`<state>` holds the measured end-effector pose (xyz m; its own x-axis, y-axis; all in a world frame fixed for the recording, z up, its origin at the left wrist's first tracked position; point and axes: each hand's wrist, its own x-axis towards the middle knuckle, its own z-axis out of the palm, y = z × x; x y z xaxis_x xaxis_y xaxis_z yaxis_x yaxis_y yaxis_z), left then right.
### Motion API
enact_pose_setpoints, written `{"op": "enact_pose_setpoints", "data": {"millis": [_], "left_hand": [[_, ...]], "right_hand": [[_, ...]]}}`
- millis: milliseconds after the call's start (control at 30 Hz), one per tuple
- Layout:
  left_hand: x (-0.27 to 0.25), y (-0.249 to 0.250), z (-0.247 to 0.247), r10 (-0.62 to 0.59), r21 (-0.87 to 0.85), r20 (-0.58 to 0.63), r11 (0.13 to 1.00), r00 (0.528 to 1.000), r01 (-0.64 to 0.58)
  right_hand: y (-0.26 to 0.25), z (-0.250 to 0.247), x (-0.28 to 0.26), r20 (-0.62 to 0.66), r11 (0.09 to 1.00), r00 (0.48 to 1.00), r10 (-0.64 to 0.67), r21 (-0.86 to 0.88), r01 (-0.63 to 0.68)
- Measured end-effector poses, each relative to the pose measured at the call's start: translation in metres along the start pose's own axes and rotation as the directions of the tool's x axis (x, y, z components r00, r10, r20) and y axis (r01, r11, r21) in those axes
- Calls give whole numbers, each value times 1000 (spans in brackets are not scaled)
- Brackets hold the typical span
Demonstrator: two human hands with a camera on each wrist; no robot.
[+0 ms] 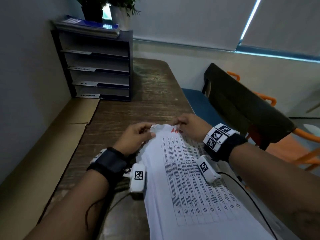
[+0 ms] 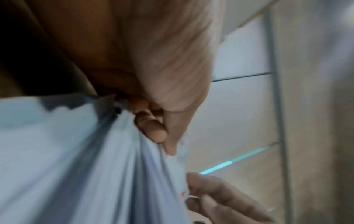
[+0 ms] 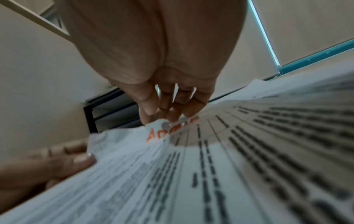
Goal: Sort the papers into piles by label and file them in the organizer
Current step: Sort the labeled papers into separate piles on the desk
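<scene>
Both hands pinch the papers' (image 1: 181, 170) far edge: left hand (image 1: 136, 135) and right hand (image 1: 188, 127). Their long axis points toward the organizer (image 1: 97, 66), apparently far-left, nearer the left hand.

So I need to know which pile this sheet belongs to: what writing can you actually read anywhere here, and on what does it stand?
"Ad": red letters at the top edge of the papers; the rest is hidden under the right hand.
Printed table on the papers: too small and blurred to read.
Handwritten tags on the organizer shelves: too blurred to read.
Square black-and-white code markers on the wristbands: patterns, no words.
</scene>
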<state>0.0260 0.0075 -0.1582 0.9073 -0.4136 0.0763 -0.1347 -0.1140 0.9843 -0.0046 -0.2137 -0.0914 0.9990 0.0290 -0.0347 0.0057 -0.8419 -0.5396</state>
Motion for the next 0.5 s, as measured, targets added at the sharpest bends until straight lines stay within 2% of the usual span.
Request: {"op": "enact_pose_setpoints", "data": {"millis": [67,200,400,500], "left_hand": [[6,-15,-3,-42,-75,19,996,999,44],[16,-23,-11,-75,-112,45,991,996,80],[19,-24,-9,5,-88,7,996,1000,-4],[19,-25,-7,18,-60,-32,998,999,-20]], "right_hand": [[0,-3,3,-23,999,1000,-14,40,15],[-3,-7,7,-26,994,999,-42,101,44],[-6,-12,7,-26,977,998,-50,205,54],[-3,-24,5,23,998,999,-39,50,38]]}}
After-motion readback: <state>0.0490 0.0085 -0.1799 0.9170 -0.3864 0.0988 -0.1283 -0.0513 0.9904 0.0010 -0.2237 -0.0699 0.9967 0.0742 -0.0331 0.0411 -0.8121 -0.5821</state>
